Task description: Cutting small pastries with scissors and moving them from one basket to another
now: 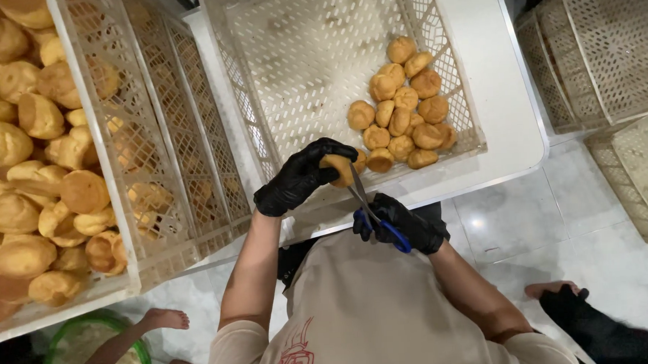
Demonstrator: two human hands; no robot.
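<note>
My left hand (300,177), in a black glove, grips a round golden pastry puff (339,170) just over the near rim of a white perforated crate (291,68). My right hand (404,224), also gloved in black, holds blue-handled scissors (372,216) whose blades point up into the puff. A cluster of several similar puffs (402,107) lies in the crate's near right corner.
A second white crate (93,140) at the left is heaped with larger puffs (29,156). Empty stacked crates (599,50) stand at the right on the tiled floor. A green basket (53,349) and another person's bare feet (164,320) are at lower left.
</note>
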